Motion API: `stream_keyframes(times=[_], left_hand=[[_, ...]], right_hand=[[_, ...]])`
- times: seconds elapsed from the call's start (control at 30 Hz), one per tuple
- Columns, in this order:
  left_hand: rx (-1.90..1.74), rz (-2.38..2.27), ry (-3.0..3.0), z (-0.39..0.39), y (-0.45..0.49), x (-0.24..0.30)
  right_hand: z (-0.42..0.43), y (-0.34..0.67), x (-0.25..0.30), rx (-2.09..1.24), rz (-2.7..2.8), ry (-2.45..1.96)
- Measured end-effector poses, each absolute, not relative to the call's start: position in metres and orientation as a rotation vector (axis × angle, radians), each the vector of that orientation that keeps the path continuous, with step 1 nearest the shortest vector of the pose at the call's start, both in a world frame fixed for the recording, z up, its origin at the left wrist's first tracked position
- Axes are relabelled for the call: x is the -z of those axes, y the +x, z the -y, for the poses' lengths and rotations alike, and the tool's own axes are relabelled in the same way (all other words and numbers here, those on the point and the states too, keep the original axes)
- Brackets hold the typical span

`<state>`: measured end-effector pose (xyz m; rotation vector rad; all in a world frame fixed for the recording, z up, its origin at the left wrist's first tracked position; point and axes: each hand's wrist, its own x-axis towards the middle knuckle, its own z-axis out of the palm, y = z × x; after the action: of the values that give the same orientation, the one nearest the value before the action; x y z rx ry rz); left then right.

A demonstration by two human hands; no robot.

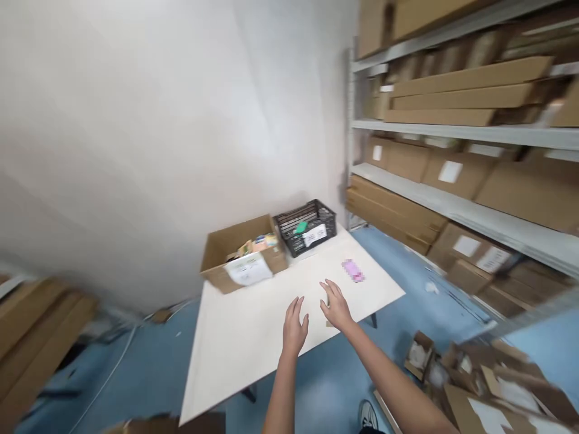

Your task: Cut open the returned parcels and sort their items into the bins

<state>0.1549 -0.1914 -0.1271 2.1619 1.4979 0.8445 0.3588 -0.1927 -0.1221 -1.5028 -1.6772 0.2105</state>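
Observation:
Both my arms reach forward over a white table (pixel 235 349). My left hand (pixel 294 328) hovers above the table's near edge, fingers stretched out and apart, holding nothing. My right hand (pixel 336 304) is just beside it, also open with spread fingers, above the tabletop. A small pink item (pixel 353 270) lies on the table a little beyond my right hand. At the table's far end stand an open cardboard box (pixel 242 252) with colourful packets and a white label, and a black plastic crate (pixel 309 227) with a green item and a white label.
Metal shelving (pixel 461 208) stacked with long cardboard boxes runs along the right. Opened cartons (pixel 479 386) lie on the blue floor at lower right. Flat cardboard (pixel 36 337) leans at the left. A white wall is behind the table. My shoe (pixel 368 416) shows below.

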Motion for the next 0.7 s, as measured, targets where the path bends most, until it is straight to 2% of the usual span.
stream_keyframes(times=[0.27, 0.47, 0.7], left_hand=[[-0.969, -2.015, 1.827, 0.302, -0.080, 0.128], [-1.020, -2.417, 1.403, 0.436, -0.248, 0.138], [-1.089, -2.755, 0.794, 0.571, -0.350, 0.181]], right_hand=[[0.210, 0.107, 0.117, -0.470, 2.125, -1.124], [0.276, -0.087, 0.143, -0.630, 2.426, -0.778], [0.343, -0.245, 0.178, -0.791, 2.721, -0.352]])
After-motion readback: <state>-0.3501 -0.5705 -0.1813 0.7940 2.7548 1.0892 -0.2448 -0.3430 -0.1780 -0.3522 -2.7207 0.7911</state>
